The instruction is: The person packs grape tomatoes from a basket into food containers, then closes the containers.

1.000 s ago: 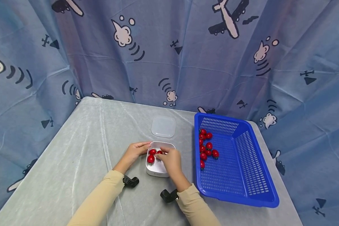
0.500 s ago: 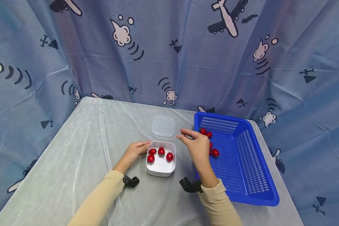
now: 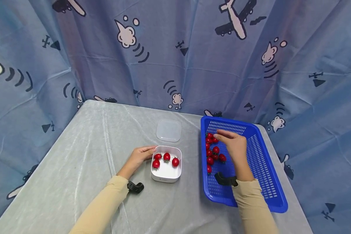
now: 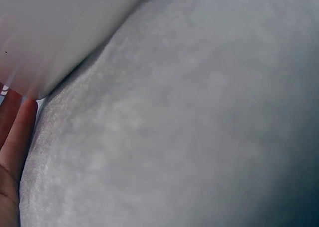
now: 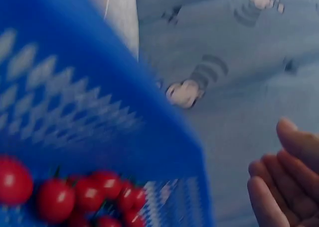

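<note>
My left hand (image 3: 139, 158) rests against the far left corner of a white square box (image 3: 166, 179), fingers nearly straight along its wall. Several cherry tomatoes (image 3: 175, 162) with green stems lie in the box. In the left wrist view, fingers (image 4: 21, 132) touch the pale box wall (image 4: 60, 42). Over the blue basket (image 3: 203, 182) hovers my right hand (image 3: 236, 148), thumb and fingers apart and holding nothing. Below and left of its fingertips, cherry tomatoes (image 3: 215, 149) gather along the basket's left side. The right wrist view shows the empty right hand (image 5: 286, 187) beside the tomatoes (image 5: 56, 200).
A clear, flat lid (image 3: 168, 131) lies behind the box on the pale cloth-covered table (image 3: 105, 136). The basket's high slotted walls stand at the table's right side. A blue printed curtain (image 3: 163, 58) hangs behind and around the table.
My right hand has let go of a cherry tomato in the box and moved right, over the basket. My left hand and the box have stayed in place.
</note>
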Tool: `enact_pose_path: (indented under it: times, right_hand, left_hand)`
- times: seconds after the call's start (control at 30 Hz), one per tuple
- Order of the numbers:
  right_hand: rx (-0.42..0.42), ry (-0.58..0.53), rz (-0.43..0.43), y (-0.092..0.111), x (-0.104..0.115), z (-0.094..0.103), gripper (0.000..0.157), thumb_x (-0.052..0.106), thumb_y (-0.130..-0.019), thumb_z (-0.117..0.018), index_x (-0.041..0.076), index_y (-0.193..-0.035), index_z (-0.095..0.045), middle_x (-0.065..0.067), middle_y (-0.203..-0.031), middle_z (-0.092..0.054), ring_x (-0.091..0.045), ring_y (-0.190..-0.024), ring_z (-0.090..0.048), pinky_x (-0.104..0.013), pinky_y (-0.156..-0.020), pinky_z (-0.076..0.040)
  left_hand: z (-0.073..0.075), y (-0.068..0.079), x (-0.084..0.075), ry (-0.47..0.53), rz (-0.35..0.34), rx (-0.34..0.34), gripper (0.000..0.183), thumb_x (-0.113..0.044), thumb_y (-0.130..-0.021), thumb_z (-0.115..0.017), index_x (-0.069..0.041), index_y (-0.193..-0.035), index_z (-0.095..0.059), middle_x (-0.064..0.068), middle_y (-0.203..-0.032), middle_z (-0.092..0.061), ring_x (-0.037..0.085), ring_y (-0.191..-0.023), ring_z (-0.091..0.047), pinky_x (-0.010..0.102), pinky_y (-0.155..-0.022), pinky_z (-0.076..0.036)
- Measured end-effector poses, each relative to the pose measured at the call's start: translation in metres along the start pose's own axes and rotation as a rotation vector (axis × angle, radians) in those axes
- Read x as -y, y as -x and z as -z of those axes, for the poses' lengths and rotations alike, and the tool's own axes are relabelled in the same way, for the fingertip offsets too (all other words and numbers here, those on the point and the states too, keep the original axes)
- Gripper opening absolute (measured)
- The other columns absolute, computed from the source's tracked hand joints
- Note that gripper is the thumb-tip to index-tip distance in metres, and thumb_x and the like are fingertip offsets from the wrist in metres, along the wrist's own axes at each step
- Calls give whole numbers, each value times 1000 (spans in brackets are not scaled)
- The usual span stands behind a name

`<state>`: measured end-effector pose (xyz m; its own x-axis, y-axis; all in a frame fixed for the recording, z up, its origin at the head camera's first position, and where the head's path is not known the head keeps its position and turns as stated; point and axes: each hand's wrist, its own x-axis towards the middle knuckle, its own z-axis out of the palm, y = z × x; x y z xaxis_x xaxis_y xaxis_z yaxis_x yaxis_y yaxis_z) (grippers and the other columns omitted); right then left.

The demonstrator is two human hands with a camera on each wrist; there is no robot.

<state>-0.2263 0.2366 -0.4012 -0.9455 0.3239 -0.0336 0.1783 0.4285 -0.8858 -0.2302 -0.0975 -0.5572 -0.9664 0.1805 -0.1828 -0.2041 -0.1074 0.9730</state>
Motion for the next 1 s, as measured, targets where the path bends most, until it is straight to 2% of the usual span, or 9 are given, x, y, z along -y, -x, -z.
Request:
enact_pose_path:
  times: [0.13,0.33,0.57,0.73,0.93,1.0]
  right_hand:
    - [95,30,-41,-18,-24,15,57,42,-85,-77,5,-127,-68,-7,-125,-71,-25,-125,-59,-42,-110,-47]
    - [233,160,-37,-38,-62,30,56,39,-89,-74,0,-129,-65,-20,-130,-66,-31,-119,-64,-48,-109,-47]
    - [339,159,-187,-49,-86,38,61,36,-92,-71,3,-140,-55,-22,-144,-54,-38,-133,-52,-56,-117,-34]
    - [385,188,-224,-53,-97,41,63,36,-91,-72,2,-142,-54,-21,-145,-53,-37,-134,-52,-56,-118,-32]
    - [423,212,-234,-55,-109,41,61,35,-89,-75,1,-138,-57,-20,-140,-57,-32,-126,-60,-52,-114,-40]
    - [453,221,-208,-55,-111,40,62,34,-89,-75,-1,-137,-57,-21,-139,-58,-31,-123,-63,-51,-112,-43]
  left_hand:
    - [-1,-1,-1,-9,1,0,43,-20,-94,-69,4,-130,-63,11,-124,-70,2,-93,-70,19,-87,-56]
    - [-2,0,-2,-17,7,-20,41,-19,-94,-69,3,-128,-64,13,-124,-70,2,-92,-70,20,-87,-57]
    - [-2,0,-2,-25,15,-30,40,-18,-94,-68,3,-128,-64,14,-125,-69,0,-90,-69,19,-86,-56]
    - [-2,0,-2,-25,12,-34,40,-19,-94,-68,3,-128,-65,12,-123,-70,1,-90,-69,19,-85,-57]
    - [-1,0,0,-33,11,-22,42,-20,-94,-68,3,-129,-64,10,-122,-71,1,-91,-69,19,-85,-57]
    - [-1,0,0,-29,12,-21,42,-19,-94,-68,3,-128,-64,10,-122,-71,1,-91,-69,19,-85,-57]
